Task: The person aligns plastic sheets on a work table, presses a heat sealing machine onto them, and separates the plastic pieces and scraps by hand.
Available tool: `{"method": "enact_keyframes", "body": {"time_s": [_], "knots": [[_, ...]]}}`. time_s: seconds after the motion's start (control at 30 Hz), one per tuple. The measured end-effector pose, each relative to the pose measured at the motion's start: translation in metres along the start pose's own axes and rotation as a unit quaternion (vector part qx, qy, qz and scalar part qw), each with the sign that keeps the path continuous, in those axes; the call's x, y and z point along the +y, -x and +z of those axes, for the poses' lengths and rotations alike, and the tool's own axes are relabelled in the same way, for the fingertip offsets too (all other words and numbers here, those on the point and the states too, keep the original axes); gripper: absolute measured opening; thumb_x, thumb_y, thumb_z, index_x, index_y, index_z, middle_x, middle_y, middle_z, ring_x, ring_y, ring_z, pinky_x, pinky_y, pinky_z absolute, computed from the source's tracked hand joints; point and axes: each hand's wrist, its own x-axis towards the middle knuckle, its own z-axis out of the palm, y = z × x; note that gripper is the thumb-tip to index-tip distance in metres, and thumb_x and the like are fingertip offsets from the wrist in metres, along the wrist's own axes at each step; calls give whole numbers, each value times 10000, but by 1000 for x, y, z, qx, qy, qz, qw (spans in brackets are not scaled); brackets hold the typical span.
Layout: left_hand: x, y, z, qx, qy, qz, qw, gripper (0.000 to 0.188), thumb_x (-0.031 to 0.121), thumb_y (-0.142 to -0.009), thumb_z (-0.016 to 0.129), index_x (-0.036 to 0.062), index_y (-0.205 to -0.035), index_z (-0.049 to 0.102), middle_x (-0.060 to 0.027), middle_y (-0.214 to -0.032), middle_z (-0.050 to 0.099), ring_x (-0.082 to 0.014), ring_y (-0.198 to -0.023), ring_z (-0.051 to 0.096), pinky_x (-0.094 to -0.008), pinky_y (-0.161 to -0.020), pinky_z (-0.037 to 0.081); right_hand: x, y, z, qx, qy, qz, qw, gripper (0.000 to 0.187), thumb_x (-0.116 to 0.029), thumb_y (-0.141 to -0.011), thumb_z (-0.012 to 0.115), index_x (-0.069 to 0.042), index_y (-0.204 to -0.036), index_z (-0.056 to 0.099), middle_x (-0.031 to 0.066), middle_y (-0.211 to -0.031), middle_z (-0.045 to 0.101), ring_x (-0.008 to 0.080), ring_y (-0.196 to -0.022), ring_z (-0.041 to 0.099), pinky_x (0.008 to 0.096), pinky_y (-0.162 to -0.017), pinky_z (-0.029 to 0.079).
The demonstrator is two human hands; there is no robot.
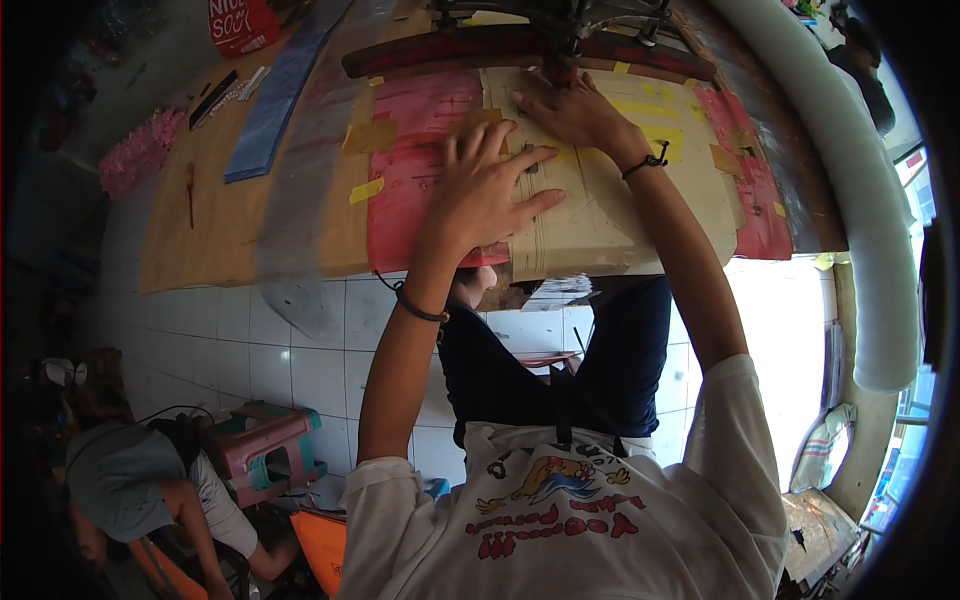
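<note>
My left hand (485,190) lies with fingers spread where a red plastic sheet (400,215) meets a beige sheet (620,215) on the table. Farther off, my right hand (585,115) rests flat on the beige sheet, thumb apart; some of its fingertips are hard to make out by the machine. Just beyond them, a dark red bar (450,55) of a metal-framed machine (575,20) crosses above the sheets. Pieces of yellow tape (367,190) and brown tape (370,136) stick to the work surface. Neither hand visibly holds anything.
A long blue strip (275,110), a screwdriver-like tool (190,195) and a pink bundle (140,155) lie at the left. A thick white roll (865,220) borders the right side. A person in a grey cap (125,480) sits lower left near a red-and-green stool (270,450).
</note>
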Motion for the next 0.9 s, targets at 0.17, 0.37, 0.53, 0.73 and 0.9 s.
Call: {"method": "enact_keyframes", "body": {"time_s": [0.17, 0.37, 0.53, 0.73, 0.9], "knots": [[4, 0, -6, -13, 2, 6, 1000, 571, 623, -867, 668, 270, -1315, 677, -155, -1462, 468, -355, -1382, 378, -527, -1155, 258, -15, 6, -8, -19, 5, 45, 999, 864, -730, -984, 301, -97, -1568, 366, 234, -1571, 398, 494, -1478, 273, 629, -1214, 163], [4, 1, -5, -10, 0, 7, 1000, 551, 602, -867, 680, 269, -1306, 684, -151, -1451, 470, -353, -1373, 383, -530, -1154, 257, -20, 7, -11, -46, -12, 71, 996, 920, -781, -955, 281, -116, -1588, 331, 212, -1609, 345, 482, -1508, 210, 631, -1226, 114], [9, -4, -5, -13, 7, 9, 1000, 541, 584, -866, 689, 265, -1302, 685, -148, -1447, 473, -352, -1374, 384, -524, -1156, 256, -17, 11, -19, -41, -12, 72, 997, 925, -788, -951, 274, -124, -1593, 322, 215, -1622, 320, 446, -1528, 186, 611, -1235, 105], [2, 0, -8, -13, -9, -8, 1000, 524, 558, -865, 700, 260, -1296, 685, -149, -1446, 476, -350, -1380, 384, -515, -1162, 255, -23, 53, -42, -59, 2, -42, 997, 829, -699, -975, 420, -99, -1547, 404, 240, -1599, 345, 420, -1515, 246, 567, -1233, 201], [7, -4, -10, -12, 0, 4, 1000, 518, 541, -863, 710, 262, -1298, 683, -148, -1445, 480, -354, -1382, 386, -519, -1164, 255, 3, 75, -51, -22, -28, -52, 998, 724, -601, -1024, 417, -63, -1508, 444, 246, -1573, 383, 388, -1498, 301, 535, -1225, 245]]}}
